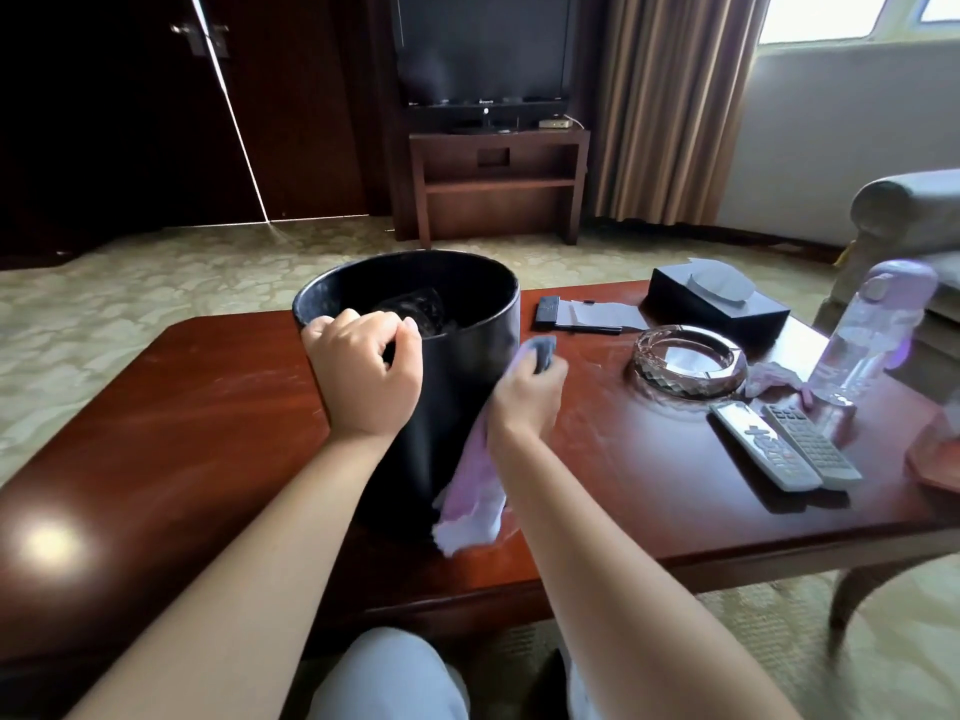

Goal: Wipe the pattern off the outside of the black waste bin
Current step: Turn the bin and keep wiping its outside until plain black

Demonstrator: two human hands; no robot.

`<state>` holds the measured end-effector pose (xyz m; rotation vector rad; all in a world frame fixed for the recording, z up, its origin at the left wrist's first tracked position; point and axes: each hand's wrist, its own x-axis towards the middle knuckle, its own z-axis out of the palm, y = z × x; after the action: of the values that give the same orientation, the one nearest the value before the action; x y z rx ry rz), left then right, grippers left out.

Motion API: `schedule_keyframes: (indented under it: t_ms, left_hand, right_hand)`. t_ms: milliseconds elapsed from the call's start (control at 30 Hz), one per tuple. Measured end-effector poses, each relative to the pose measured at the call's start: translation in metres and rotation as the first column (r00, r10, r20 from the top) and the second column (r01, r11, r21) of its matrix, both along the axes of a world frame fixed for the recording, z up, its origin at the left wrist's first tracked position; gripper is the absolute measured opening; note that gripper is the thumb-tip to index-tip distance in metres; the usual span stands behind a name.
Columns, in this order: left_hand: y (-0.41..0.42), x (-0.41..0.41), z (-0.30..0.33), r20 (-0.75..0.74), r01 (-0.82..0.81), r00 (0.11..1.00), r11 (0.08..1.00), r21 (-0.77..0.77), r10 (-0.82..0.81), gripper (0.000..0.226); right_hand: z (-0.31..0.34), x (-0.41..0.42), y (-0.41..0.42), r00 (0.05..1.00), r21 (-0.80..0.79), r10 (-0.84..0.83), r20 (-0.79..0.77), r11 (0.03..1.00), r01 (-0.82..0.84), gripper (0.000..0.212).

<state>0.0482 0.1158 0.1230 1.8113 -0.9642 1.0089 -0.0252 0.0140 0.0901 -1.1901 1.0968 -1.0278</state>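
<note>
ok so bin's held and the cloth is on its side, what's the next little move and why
Probably drag the cloth down the wall of the black waste bin. The right hand grips the cloth against the bin's right side, and the left hand holds the rim, so the bin looks braced for a stroke. No pattern shows from here.

Bin (457,387) pattern hidden behind hands; bottle (867,335) blurred; pink item (935,454) cut off at right edge.

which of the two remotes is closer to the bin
The left remote, the one with the coloured buttons. The other remote lies beside it, farther from the black waste bin.
</note>
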Motion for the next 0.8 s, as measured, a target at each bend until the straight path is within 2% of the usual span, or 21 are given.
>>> schedule_keyframes:
  t_ms: [133,200,333,433,500,567,633,733,800]
  left_hand:
    - [-0.001,0.0,0.0,0.019,-0.011,1.0,1.0,-0.001,0.011,0.041]
    - [-0.001,0.0,0.0,0.023,-0.003,1.0,1.0,0.004,0.003,0.041]
    - [0.0,0.0,0.0,0.046,0.001,0.999,1.0,0.003,-0.002,0.041]
    - [-0.001,0.0,-0.001,0.057,-0.012,0.998,1.0,-0.018,0.013,0.041]
    - [-0.001,0.001,-0.001,0.058,-0.011,0.998,1.0,-0.021,0.013,0.041]
    - [0.0,0.001,0.0,0.064,0.0,0.998,1.0,-0.011,0.001,0.039]
    - [0.001,0.001,0.0,0.071,0.009,0.997,1.0,-0.012,-0.008,0.038]
    - [-0.001,0.001,-0.001,0.088,0.008,0.996,1.0,-0.02,-0.007,0.038]
    - [-0.002,0.001,-0.001,0.109,-0.023,0.994,0.999,-0.031,0.026,0.037]
  right_hand:
    - [-0.08,-0.013,0.013,0.946,0.229,0.15,-0.288,0.97,-0.084,0.029]
    - [-0.098,-0.016,0.022,0.908,0.253,0.185,-0.377,0.963,-0.091,0.028]
    - [-0.096,-0.022,0.043,0.887,0.218,0.19,-0.421,0.97,-0.105,0.029]
    - [-0.099,-0.026,0.073,0.9,0.117,0.243,-0.362,0.97,-0.214,0.034]
    - [-0.1,-0.028,0.067,0.899,0.086,0.245,-0.363,0.969,-0.23,0.037]
    - [-0.103,-0.026,0.035,0.82,0.021,0.277,-0.501,0.951,-0.309,0.042]
    - [-0.105,-0.021,-0.003,0.689,-0.015,0.334,-0.643,0.894,-0.447,0.047]
    - [-0.104,-0.019,-0.032,0.553,-0.012,0.369,-0.747,0.825,-0.565,0.046]
    - [-0.101,-0.026,-0.023,0.518,-0.027,0.347,-0.782,0.811,-0.584,0.039]
